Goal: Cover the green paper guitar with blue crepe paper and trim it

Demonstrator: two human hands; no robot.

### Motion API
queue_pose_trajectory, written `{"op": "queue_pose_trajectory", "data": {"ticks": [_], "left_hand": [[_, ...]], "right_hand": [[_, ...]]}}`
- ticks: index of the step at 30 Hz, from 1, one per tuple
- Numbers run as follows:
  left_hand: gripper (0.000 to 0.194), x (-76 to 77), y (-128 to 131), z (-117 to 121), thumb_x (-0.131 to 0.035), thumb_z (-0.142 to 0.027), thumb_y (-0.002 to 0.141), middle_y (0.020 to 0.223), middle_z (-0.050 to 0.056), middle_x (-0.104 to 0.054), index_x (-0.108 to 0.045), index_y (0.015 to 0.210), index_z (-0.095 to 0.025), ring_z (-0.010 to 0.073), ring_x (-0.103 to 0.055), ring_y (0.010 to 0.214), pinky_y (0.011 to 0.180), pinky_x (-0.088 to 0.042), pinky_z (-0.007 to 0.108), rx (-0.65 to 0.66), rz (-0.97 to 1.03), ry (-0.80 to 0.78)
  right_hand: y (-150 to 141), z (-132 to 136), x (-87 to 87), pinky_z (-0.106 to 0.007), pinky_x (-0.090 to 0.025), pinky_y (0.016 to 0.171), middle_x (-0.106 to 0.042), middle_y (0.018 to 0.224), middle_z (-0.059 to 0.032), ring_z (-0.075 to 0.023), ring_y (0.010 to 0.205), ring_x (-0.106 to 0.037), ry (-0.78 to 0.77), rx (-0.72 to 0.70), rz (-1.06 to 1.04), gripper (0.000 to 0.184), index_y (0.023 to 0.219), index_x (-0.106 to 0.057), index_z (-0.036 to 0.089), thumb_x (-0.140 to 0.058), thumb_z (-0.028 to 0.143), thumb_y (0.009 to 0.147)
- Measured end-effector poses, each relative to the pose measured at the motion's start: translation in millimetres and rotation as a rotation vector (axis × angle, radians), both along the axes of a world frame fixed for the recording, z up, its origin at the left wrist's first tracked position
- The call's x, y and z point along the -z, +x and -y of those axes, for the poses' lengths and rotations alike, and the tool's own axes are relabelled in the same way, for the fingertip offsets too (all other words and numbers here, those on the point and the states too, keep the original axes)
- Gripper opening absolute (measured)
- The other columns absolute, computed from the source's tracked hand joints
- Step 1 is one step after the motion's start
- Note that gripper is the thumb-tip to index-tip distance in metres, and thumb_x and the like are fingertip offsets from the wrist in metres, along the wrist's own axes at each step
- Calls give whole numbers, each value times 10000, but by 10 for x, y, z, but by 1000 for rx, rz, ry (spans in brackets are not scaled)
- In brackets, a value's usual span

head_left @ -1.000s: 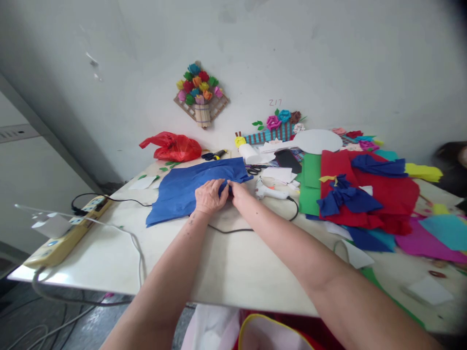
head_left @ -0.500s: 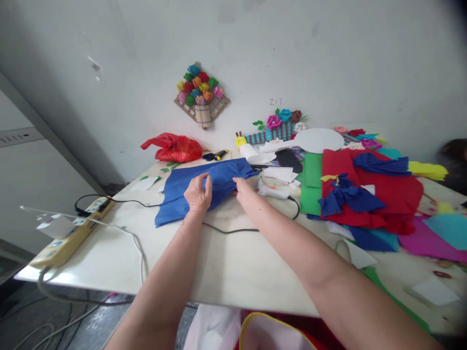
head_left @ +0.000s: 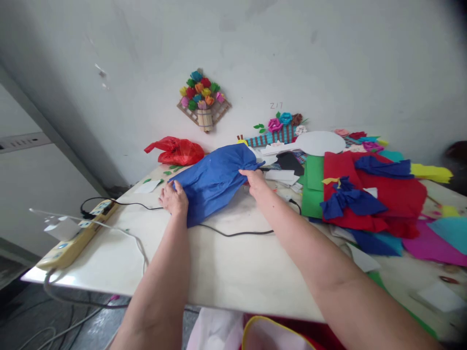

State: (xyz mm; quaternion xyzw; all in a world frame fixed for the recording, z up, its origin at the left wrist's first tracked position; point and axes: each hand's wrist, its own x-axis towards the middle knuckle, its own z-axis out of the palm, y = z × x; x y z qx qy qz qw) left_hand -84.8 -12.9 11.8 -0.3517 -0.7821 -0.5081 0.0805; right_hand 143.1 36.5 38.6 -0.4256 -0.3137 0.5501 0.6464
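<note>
Arms [head_left: 156, 287] outstretched; hands [head_left: 174, 198] apart

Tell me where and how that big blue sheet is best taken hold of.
Probably by the gathered right end of the blue sheet, pinched from the right and near side. Creases run together there, likely giving more to grip than the broad left part, and the near edge looks raised off the table. The right hand is at that end.

Wall [head_left: 138, 58] is pale grey, scuffed. White table [head_left: 233, 272] stands against it; light glares on its near left corner. Floor [head_left: 93, 330] is grey, partly shadowed.
</note>
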Motion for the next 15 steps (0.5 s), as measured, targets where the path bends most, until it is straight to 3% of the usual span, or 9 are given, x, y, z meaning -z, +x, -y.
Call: {"op": "queue_pose_trajectory", "data": {"ticks": [4,9,13,15], "left_hand": [[564,-80,-66,88,-447,-513,846,1224,183,-590,-518,1279,-158,327,-508,1177,985,-359,451,-74,251,-88],[787,-128,-131,150,-568,-657,698,1226,193,-576,-461,1296,-155,351,-472,1214,1014,-324,462,-130,365,-70],[721,-61,-294,131,-648,-624,629,1127,181,-603,-505,1158,-156,335,-526,1143,947,-399,441,-119,413,21],[551,8,-394,93,-704,-587,568,920,137,-629,-562,907,-176,332,-573,1034,852,-456,423,-77,483,71]], "right_hand": [[78,-1,-79,-311,-529,648,-648,599,11,-174,638,-620,64,-77,-23,182,676,-623,149,-696,80,524],[180,21,-158,-325,-536,612,-664,621,7,-178,622,-623,84,-87,-28,199,711,-633,156,-702,99,533],[220,5,-163,-311,-540,615,-667,619,9,-170,614,-628,97,-81,-72,208,728,-625,152,-689,71,548],[219,-16,-144,-313,-544,632,-671,625,10,-171,627,-635,80,-55,-109,214,746,-625,156,-690,71,561]]}}
